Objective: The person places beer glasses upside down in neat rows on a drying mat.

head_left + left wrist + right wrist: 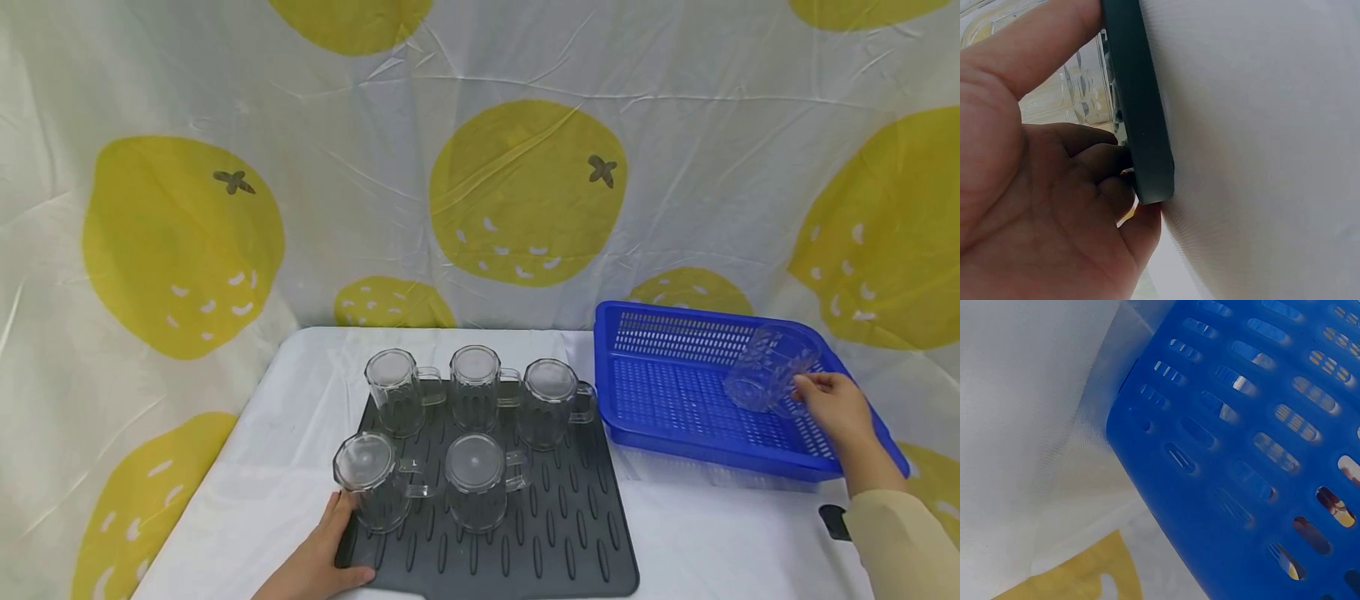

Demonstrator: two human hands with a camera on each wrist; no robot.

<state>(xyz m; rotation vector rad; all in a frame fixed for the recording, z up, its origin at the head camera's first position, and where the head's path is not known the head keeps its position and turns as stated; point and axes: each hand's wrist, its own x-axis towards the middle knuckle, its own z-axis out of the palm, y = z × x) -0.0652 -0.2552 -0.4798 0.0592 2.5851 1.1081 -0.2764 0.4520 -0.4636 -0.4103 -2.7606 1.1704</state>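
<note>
Several clear glass mugs stand upside down on a dark grey drying mat [551,546], with their handles turned to the right. Three are in the back row and two in front, the front left mug [384,500] being closest to my left hand [315,554]. That hand holds the mat's left edge, thumb over the front corner; its curled fingers meet the dark edge in the left wrist view. Over at the right, my right hand [836,408] pinches the handle of another glass mug [765,371], which lies tilted inside the blue basket [660,446].
A white cloth covers the table [247,492]. The basket stands close to the mat's back right corner. Behind the table hangs a white curtain [360,183] with yellow fruit prints. A small black object [834,522] lies by the right sleeve.
</note>
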